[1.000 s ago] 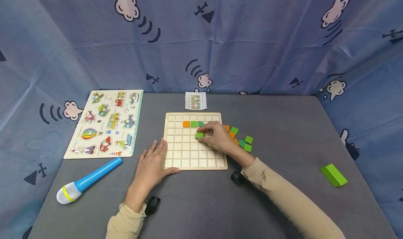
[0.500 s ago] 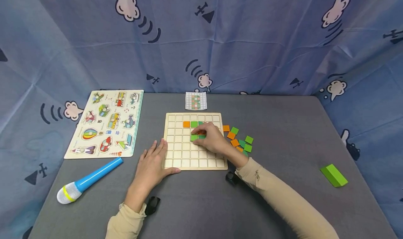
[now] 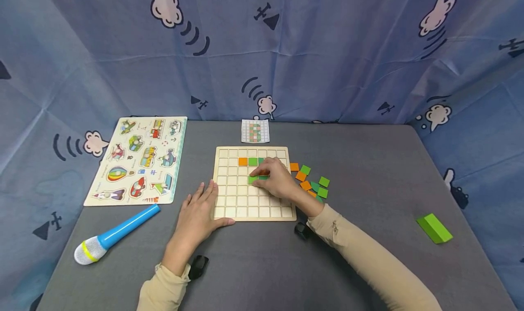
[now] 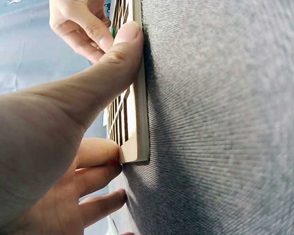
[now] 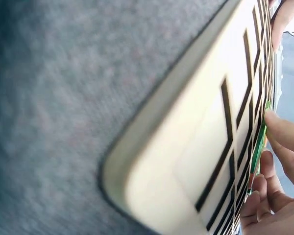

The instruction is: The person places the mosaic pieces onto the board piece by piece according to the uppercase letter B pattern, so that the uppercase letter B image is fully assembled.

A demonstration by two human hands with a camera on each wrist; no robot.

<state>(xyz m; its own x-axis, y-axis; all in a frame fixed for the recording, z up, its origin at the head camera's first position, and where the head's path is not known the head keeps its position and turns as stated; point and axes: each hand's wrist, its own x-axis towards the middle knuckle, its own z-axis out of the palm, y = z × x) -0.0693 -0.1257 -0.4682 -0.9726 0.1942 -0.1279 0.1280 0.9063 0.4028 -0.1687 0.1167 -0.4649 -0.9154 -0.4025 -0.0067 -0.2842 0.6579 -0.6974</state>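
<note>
A wooden grid board (image 3: 235, 190) lies in the middle of the table. My right hand (image 3: 278, 180) is over it, thumb and fingertips pinching a light green square tile (image 3: 251, 180) at the grid. A dark green tile (image 3: 263, 178) shows beside it, partly hidden by the fingers. In the row behind are an orange tile (image 3: 243, 161), a light green tile (image 3: 253, 161) and a partly covered dark green piece (image 3: 261, 160). My left hand (image 3: 195, 218) rests at the board's front left corner; in the left wrist view its thumb (image 4: 127, 41) presses the board's edge with straight fingers alongside.
Several loose orange and green tiles (image 3: 305, 185) lie right of the board. A small pattern card (image 3: 255, 131) is behind it. To the left are a picture puzzle board (image 3: 137, 165) and a blue toy microphone (image 3: 127, 228). A green block (image 3: 434, 228) sits far right.
My right hand has moved slightly left with the light green tile, down to the grid, and the dark green tile beside it has come into view. The left hand has stayed still.
</note>
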